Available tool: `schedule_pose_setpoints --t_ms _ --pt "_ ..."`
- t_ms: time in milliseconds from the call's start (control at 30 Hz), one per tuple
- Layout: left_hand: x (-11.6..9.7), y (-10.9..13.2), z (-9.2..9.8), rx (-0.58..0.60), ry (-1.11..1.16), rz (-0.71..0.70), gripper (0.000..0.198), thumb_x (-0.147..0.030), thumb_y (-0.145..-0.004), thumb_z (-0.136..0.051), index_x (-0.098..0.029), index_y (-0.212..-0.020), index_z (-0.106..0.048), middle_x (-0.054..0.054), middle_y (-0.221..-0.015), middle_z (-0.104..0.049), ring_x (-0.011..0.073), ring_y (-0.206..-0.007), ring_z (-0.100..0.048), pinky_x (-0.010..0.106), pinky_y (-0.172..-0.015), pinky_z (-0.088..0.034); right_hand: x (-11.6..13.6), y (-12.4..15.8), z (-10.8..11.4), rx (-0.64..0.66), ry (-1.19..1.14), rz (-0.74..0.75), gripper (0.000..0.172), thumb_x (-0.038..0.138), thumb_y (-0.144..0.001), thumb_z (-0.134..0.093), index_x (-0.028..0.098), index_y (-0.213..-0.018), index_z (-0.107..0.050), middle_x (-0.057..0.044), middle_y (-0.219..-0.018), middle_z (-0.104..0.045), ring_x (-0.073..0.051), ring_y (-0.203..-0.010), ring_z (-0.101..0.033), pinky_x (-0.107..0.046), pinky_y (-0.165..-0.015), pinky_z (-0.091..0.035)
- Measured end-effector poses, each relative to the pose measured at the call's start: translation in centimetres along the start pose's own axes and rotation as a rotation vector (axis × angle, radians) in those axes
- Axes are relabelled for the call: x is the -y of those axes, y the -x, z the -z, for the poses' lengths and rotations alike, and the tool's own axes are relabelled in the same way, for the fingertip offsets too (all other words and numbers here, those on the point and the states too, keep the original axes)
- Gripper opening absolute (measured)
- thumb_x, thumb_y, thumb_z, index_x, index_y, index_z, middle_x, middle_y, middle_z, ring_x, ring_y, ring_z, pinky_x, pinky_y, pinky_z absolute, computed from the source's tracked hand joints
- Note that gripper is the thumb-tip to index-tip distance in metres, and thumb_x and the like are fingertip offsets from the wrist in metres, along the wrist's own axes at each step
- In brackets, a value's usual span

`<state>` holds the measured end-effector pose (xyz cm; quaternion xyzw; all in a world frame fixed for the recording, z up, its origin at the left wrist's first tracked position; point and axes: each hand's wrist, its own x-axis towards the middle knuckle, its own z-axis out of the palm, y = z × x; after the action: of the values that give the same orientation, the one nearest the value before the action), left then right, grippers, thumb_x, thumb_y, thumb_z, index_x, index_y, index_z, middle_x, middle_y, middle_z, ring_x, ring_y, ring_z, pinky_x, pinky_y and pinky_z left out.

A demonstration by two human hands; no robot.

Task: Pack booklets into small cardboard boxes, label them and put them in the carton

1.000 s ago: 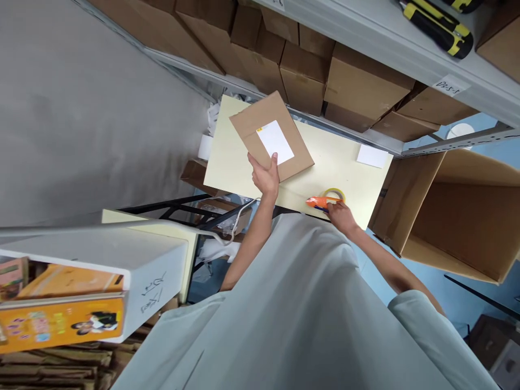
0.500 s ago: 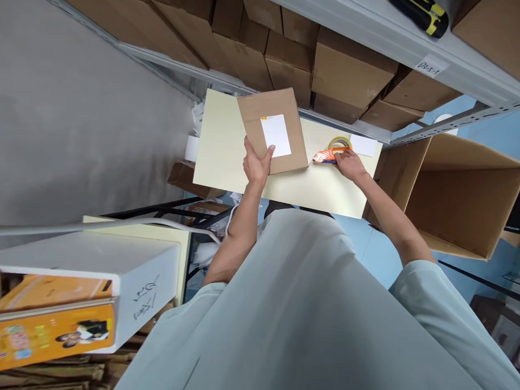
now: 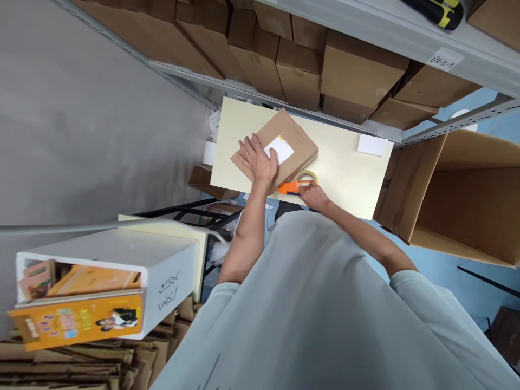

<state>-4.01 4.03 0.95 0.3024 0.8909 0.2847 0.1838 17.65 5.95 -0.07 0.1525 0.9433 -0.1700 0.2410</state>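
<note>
A flat cardboard box (image 3: pixel 298 142) with a white label (image 3: pixel 280 149) lies turned at an angle on the pale table. My left hand (image 3: pixel 262 162) presses on its top, fingers spread, thumb on the label. My right hand (image 3: pixel 313 196) is closed round the handle of an orange tape dispenser (image 3: pixel 287 187) that carries a roll of yellowish tape (image 3: pixel 307 176). The dispenser is against the box's near side, by the table's front edge. Whether tape is stuck to that side cannot be made out.
The table (image 3: pixel 349 184) bears a white paper stack (image 3: pixel 372 145) at its right end. Shelved cartons (image 3: pixel 357 70) stand behind it. A large open carton (image 3: pixel 467 200) is at right. At lower left, a white bin (image 3: pixel 170 265) holds orange packets above folded cardboard (image 3: pixel 81 368).
The box has turned on the table and my left hand has gone from gripping its edge to lying spread on top. My right hand has brought the tape dispenser left to its near side.
</note>
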Motion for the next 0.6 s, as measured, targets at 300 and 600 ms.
schedule_pose_setpoints --t_ms 300,600 --pt "-1.1 1.9 -0.5 0.023 0.088 -0.019 0.085 -0.056 -0.102 -0.059 -0.016 -0.172 -0.033 0.017 -0.185 -0.018 0.0339 -0.173 0.009 0.064 -0.138 0.002 0.6 2.0 -2.1 -0.018 -0.066 0.022 0.042 0.016 -0.109 -0.042 -0.002 -0.144 -0.057 -0.026 -0.117 -0.080 -0.032 -0.108 -0.076 -0.045 -0.112 -0.043" --pt "-1.0 2.0 -0.6 0.026 0.077 -0.036 0.086 -0.057 -0.102 -0.059 -0.015 -0.172 -0.034 0.017 -0.184 -0.020 0.0336 -0.173 0.009 0.061 -0.137 0.009 -3.9 9.6 -2.3 0.040 -0.053 -0.037 0.043 0.041 -0.115 -0.048 0.005 -0.128 -0.067 -0.022 -0.110 -0.081 -0.031 -0.105 -0.075 -0.040 -0.109 -0.045"
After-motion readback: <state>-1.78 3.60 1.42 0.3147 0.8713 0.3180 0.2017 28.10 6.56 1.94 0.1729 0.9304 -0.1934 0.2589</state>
